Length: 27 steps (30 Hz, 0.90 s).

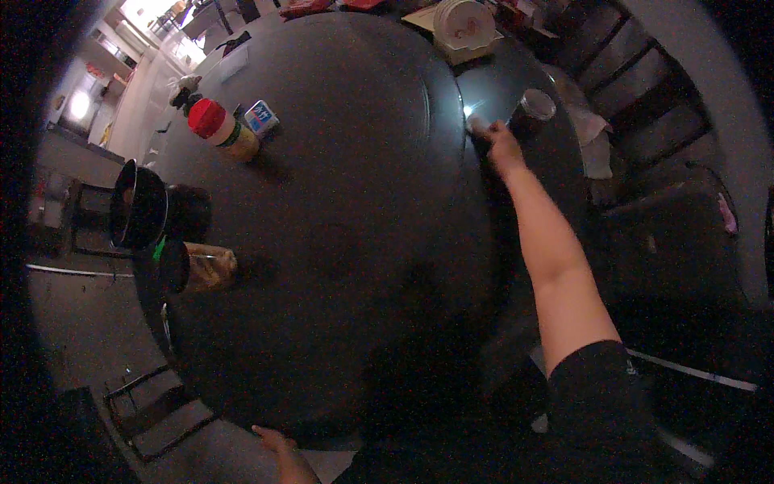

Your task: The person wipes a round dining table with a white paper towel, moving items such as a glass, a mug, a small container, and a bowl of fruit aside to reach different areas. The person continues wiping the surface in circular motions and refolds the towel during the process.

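Observation:
My right hand (505, 148) reaches far forward, gripping a small lit flashlight (479, 125) that is blurred. Its bright end is at the curved edge of a large dark round tabletop (338, 181), and a pale glow falls on the surface around it. Just right of that hand stands a clear cup (538, 106) on a dark surface beyond the edge. My left hand (277, 440) is low in the view, at the near rim of the tabletop. Nothing shows in it, but dimness hides how its fingers lie.
On the left are a red-capped bottle (224, 130), a blue-and-white container (262, 118) bearing writing, a black pan (140, 206) and a brown packet (210, 266). Stacked plates (464, 27) stand far right. Dark chairs (650, 78) and a chair (160, 414) surround the table.

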Tool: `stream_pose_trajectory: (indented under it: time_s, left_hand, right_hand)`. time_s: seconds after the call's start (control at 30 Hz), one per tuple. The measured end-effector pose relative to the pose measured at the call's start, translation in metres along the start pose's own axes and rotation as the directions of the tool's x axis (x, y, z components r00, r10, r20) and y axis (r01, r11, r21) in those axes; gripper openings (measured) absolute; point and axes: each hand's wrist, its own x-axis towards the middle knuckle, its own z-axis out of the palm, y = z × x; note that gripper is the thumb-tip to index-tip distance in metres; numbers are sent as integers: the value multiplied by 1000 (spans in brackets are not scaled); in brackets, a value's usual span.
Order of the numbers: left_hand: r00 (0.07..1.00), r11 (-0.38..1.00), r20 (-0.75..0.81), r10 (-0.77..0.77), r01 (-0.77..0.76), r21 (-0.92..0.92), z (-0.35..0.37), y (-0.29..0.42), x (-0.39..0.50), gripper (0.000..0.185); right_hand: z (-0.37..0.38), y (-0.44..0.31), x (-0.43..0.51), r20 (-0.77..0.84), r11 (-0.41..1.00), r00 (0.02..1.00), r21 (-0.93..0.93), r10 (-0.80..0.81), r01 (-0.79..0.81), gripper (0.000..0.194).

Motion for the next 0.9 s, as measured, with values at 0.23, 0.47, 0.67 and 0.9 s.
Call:
stream_pose_trajectory:
  time_s: [0.23,0.47,0.67,0.9]
  left_hand:
    - [1000,999,30,2,-1,-38,-7,8,-17,88]
    - [985,986,90,145,-137,-92,-8,-26,29,81]
    - [988,989,97,122,-130,76,7,-8,42,81]
    - [990,912,93,110,-138,387,5,3,29,81]
  right_hand:
    - [-5,-30,-13,138,868,927,324,349,-376,26]
    - [35,-122,-205,362,928,922,281,135,-246,41]
    - [57,-256,-343,464,871,837,490,-290,30,56]
    - [57,-251,-361,856,865,515,231,37,-446,34]
